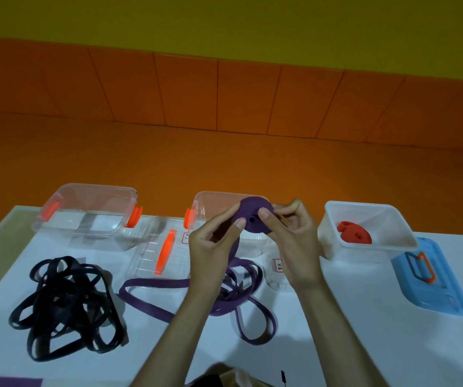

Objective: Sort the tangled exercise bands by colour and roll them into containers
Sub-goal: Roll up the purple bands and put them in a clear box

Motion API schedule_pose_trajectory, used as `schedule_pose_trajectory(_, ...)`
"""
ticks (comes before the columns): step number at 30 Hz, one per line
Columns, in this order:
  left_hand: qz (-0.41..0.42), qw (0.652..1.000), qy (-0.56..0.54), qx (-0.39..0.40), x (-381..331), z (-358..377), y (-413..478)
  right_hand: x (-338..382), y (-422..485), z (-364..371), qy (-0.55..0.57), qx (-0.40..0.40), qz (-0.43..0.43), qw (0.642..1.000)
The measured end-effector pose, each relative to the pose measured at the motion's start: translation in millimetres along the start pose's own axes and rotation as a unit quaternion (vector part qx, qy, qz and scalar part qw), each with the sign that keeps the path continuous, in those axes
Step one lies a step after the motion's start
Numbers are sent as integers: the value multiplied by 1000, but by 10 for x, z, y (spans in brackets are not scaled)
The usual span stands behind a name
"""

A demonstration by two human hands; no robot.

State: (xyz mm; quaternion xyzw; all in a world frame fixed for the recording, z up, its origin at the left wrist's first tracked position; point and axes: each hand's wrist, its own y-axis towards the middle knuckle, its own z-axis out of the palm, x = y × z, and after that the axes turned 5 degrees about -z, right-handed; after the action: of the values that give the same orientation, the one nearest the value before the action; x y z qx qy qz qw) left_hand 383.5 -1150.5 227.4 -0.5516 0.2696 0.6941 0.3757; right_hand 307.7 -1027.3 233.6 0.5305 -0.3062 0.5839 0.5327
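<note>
Purple exercise band (249, 208), partly wound into a flat disc with a small hole near its centre, is held up between both your hands in front of the middle container. Your left hand (210, 247) grips the disc's left edge, with the thumb pressed on its face and the fingers curled behind. Your right hand (297, 247) pinches the right side, thumb on the face and fingers curled round the back.

From the disc's lower edge the loose tail (241, 325) drops behind your left hand and lies in slack loops on the white surface (350, 344) around your wrists. Part of it lies over a clear plastic lid with a small label (279, 265).

Behind the disc stands the clear plastic container with orange latches (210, 195), open. To its left lies a second clear lid with an orange handle (164, 252), and beyond that a second clear open container (87, 216).

At the left, well apart from your hands, a black band tangle (65, 303) lies heaped on the surface.

To the right, a white plastic tub (333, 241) holds a rolled red-orange band (354, 233). Just beside the tub lies a blue lid with an orange handle (437, 291).
</note>
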Motion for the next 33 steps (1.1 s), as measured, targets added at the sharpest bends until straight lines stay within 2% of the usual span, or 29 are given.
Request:
schedule_pose_trajectory(6,34,999,13,-28,22,-81,7,4,-42,-3,-51,23,16,998)
schedule_pose_trajectory(10,31,999,41,18,31,-119,12,-36,-70,-37,-36,20,31,999)
schedule_pose_trajectory(14,47,996,72,35,48,-162,15,-51,-105,-64,-61,53,43,996)
schedule_pose_trajectory(19,55,996,67,8,92,-69,-64,48,-32,-114,-152,69,-33,985)
schedule_pose_trajectory(24,39,995,65,69,6,-18,-30,90,-78,-33,-72,-11,-45,996)
schedule_pose_trajectory(33,84,995,47,34,-56,-44,-115,96,-83,-216,-48,16,-5,999)
